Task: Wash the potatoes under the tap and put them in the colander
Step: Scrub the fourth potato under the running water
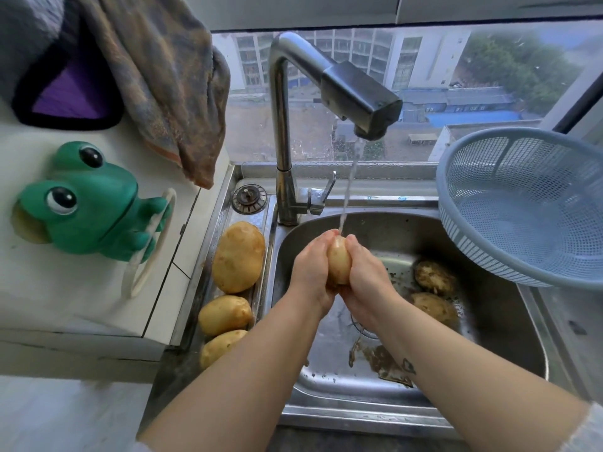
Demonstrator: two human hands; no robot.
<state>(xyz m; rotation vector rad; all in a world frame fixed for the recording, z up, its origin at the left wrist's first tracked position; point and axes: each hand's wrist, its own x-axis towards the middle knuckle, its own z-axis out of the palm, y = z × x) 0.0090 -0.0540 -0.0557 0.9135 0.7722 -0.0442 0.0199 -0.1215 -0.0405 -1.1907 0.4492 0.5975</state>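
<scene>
Cloth [163,83] in brown and grey is hung at the upper left of the frame, beside a purple mat [70,93] edged in black. Below them, at the left of the frame, a green frog holder [88,207] is mounted on the white counter. Three pale potatoes are laid in a row on the left ledge of the sink [489,337], left of centre: a large potato [238,257] uppermost, a middle potato [225,314] below it, and a near potato [220,347] partly hidden by the left forearm. At the upper centre the tap [284,125] is turned on, and a thin water stream [347,197] is dropped onto the held potato [339,262]. This potato is clasped upright at the centre of the frame, over the basin. The left hand [310,272] is curled round its left side and the right hand [367,278] round its right side, so that it is gripped between both. To the right of the hands, two muddy potatoes [435,277] are left on the basin floor, just beside each other, and brown dirt [385,363] is spread near the drain. At the right of the frame a blue-grey colander [456,236] is propped at a tilt on the sink's right rim, apart from the hands.
</scene>
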